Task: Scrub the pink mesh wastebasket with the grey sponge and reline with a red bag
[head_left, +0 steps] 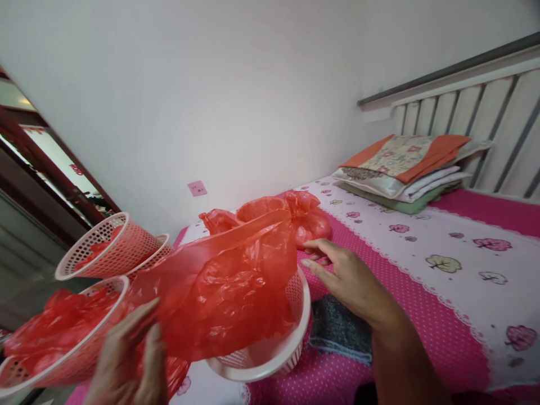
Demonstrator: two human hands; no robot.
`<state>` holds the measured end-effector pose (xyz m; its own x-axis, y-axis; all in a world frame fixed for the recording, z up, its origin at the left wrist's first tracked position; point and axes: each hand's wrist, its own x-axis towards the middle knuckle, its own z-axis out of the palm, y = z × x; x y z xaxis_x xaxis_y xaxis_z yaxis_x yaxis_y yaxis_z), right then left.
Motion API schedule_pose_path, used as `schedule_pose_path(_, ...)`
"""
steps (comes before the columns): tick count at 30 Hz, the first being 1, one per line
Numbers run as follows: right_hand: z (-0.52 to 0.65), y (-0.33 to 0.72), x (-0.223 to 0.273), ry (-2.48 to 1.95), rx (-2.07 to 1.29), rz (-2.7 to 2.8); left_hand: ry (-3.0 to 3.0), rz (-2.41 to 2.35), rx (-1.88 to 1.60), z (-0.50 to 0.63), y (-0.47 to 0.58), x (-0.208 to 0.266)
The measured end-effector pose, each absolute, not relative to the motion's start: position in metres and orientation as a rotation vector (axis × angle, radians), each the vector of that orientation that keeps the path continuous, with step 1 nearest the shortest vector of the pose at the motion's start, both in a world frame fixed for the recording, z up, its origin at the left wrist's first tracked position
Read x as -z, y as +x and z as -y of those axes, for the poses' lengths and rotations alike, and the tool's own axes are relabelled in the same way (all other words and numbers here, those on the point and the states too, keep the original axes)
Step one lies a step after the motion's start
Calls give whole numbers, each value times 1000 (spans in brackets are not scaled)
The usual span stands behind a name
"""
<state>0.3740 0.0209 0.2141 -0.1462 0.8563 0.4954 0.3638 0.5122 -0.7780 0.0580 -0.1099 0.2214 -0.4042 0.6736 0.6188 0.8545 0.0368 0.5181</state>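
A thin red plastic bag [236,281] spreads in the air above a white basket [257,368] with perforated sides and covers much of its mouth. At the bag's lower left is my left hand [130,360], slightly blurred, thumb and forefinger apart; other fingers are partly hidden. My right hand [341,275] is beside the bag's right edge, thumb and forefinger apart and the other fingers loosely bent, with nothing seen between them. Under my right forearm lies a folded dark grey cloth [341,332], next to the basket.
To the left, pink perforated baskets [143,242] hold red bags [63,326]. More red bagged bundles [307,219] sit behind the basket. The bed has a pink and white patterned sheet [405,270]. Folded bedding [405,169] is stacked by the white slatted headboard [498,129].
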Motion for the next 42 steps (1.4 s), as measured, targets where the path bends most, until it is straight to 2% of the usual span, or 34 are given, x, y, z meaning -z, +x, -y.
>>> schedule_pose_path(9,-14,359,-219,-1080,-575,1828,-1758,2342,885,80,62,-222)
schedule_pose_path(13,-11,362,-222,-1055,-560,1731,-1848,2399,964,81,61,-224)
schedule_pose_path(17,-8,364,-224,-932,-506,1631,-1685,2122,1109,86,59,-229)
schedule_pose_path(26,17,355,-235,-654,-299,1484,-1679,2456,716,76,57,-245)
schedule_pose_path(32,25,336,-237,-502,-377,1682,-1621,2193,758,83,53,-240)
schedule_pose_path(38,28,335,-234,-534,-331,1727,-1660,2448,683,92,53,-255)
schedule_pose_path(42,35,333,-233,-515,-382,1812,-2019,2059,854,117,69,-245)
